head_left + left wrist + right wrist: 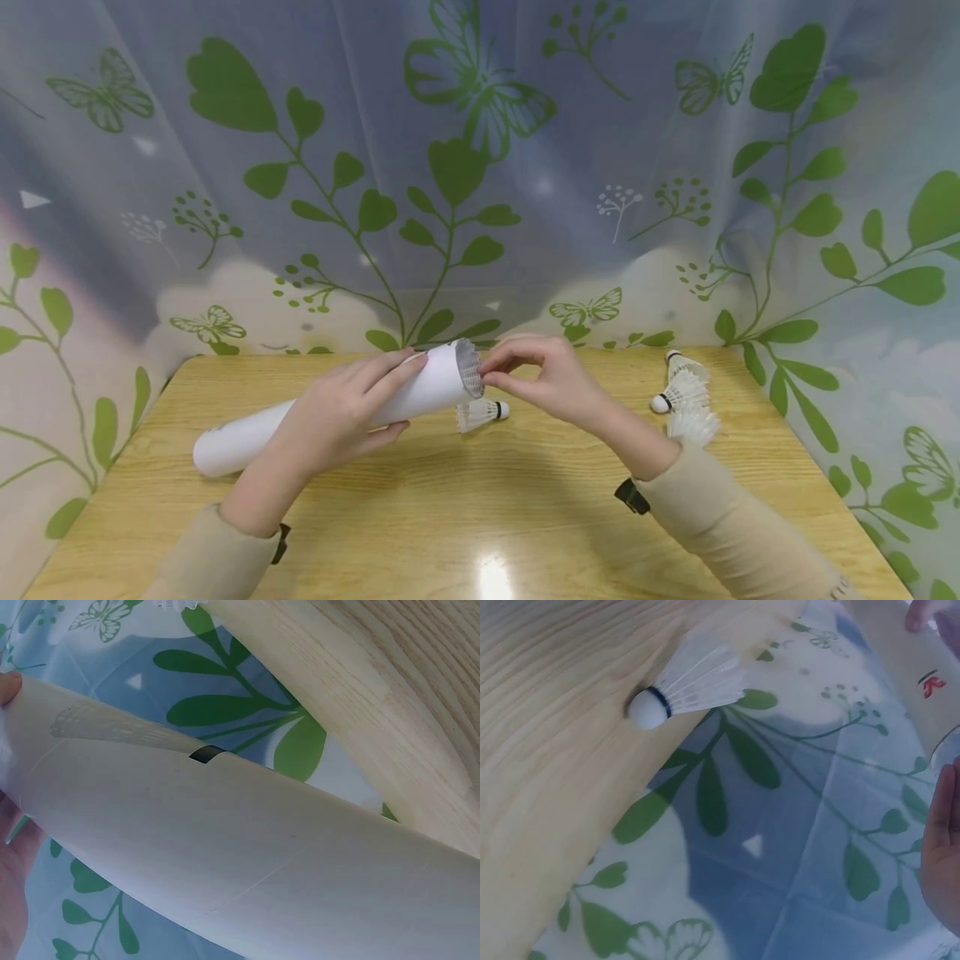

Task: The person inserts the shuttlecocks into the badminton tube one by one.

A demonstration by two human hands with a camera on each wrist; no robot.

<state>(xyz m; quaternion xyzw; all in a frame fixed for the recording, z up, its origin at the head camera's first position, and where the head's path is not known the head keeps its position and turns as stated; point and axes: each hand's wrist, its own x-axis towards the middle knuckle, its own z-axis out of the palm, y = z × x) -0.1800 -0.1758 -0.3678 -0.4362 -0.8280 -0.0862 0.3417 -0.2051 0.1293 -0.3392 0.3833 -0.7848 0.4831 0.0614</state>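
Observation:
My left hand (341, 412) grips a white shuttlecock tube (255, 433) around its upper half, fingers over the top and thumb below. The tube slants, its far right end raised and its mouth showing a grey, ribbed, scalloped inside (470, 367). At that mouth, the thumb and bent fingers of my right hand (551, 379) come together at the rim; I cannot tell what lies between the fingertips. One shuttlecock (480, 413) lies on its side just below the tube's mouth. A printed shuttlecock picture marks the tube (255, 847) in the left wrist view.
Several white shuttlecocks (684, 396) lie clustered near the right back of the wooden table (450, 517). Behind the table's back edge hangs a curtain (525, 250) with green leaves and butterflies.

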